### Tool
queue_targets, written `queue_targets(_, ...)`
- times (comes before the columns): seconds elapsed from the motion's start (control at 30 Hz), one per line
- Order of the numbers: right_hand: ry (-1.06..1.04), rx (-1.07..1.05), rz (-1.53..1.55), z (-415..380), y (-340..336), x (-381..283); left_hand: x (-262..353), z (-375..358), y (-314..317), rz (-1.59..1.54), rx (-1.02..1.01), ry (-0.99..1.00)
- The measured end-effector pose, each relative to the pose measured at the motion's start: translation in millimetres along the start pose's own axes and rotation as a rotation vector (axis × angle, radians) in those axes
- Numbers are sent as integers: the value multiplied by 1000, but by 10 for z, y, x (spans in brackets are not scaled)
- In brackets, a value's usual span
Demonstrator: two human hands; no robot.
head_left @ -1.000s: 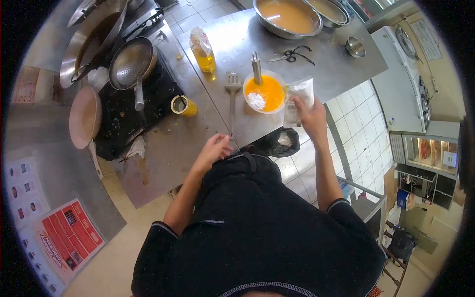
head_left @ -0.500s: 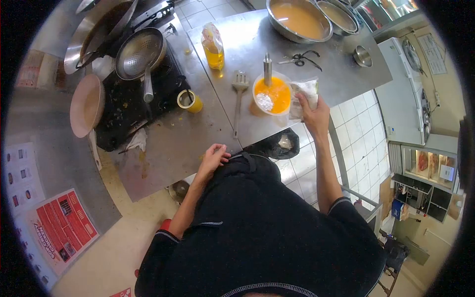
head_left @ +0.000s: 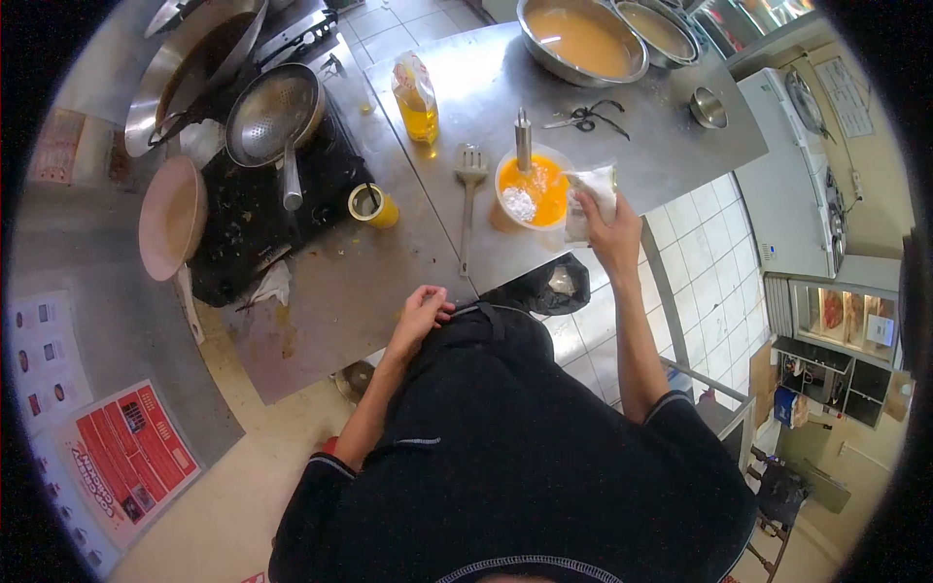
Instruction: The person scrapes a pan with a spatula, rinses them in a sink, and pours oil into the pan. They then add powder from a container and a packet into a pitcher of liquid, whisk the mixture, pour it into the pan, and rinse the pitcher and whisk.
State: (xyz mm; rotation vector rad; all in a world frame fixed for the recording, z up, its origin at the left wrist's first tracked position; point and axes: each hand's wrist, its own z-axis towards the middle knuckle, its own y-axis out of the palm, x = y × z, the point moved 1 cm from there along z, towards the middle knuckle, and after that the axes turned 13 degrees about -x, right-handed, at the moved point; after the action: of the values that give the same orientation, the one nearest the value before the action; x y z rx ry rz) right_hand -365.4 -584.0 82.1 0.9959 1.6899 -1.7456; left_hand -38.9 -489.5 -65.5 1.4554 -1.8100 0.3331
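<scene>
Steel tabletop [head_left: 690, 146], kinda busy. White powder [head_left: 519, 203] sits heaped in tub [head_left: 501, 216] of orange liquid [head_left: 552, 199], so it's in but looks unstirred. Right hand [head_left: 614, 233] pinches packet [head_left: 595, 189], tilted just beside tub. Left hand [head_left: 421, 316] loosely curled, nothing gripped, closer to wearer than tub. Metal handle [head_left: 524, 151] pokes up from tub.

Tub [head_left: 504, 218]: round, translucent plastic, upright near the edge of the steel table [head_left: 671, 146]. Contents: bright orange liquid [head_left: 551, 200], with a clump of white powder [head_left: 518, 204] at the surface, on the side nearer the person. Whisk [head_left: 524, 146]: metal handle rising steeply above the far part of the tub; lower end hidden. Packet [head_left: 596, 187]: white, soft, crumpled, held tilted at the tub's right side; contact with rim unclear.
</scene>
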Motion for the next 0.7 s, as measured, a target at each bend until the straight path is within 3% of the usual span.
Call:
queue_targets(0.23, 17, 11, 61, -131, 10, -76, -37, -45, -1, 13, 6, -20)
queue_targets(0.43, -69, 44, -190, -155, 81, 104, -66, -64, 15, 34, 7, -31)
queue_targets(0.63, -59, 30, 21, -213, 141, -27, -11, -2, -12, -3, 15, 8)
queue_targets(0.7, -57, 38, -54, -222, 167, 3, -18, -18, -9, 1, 13, -1)
